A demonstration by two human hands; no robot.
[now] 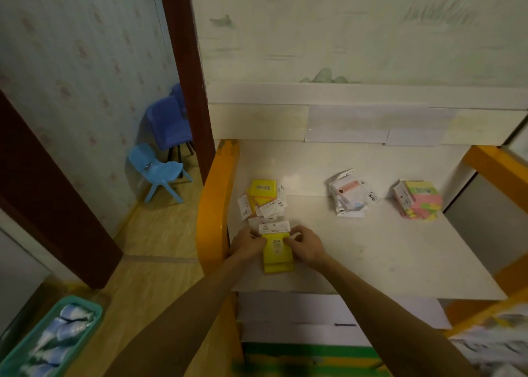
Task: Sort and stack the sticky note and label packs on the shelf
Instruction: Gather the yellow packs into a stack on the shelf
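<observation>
Two hands, left hand (248,244) and right hand (305,247), pinch a flat yellow sticky-note pack (277,253) printed "2207" by its sides, low centre of frame on the white shelf (385,251), its white header reading "STICK".

Yellow sticky-note packs (277,252) lie stacked front-left on the shelf (400,251), white label packs (347,195) and seemingly pastel packs (418,201) behind.

Print on the white label packs (347,195) is unreadably small.

a children's classroom or playroom: small plastic chairs (160,168) left of the hands, orange-framed shelf (213,205) beneath them.
</observation>
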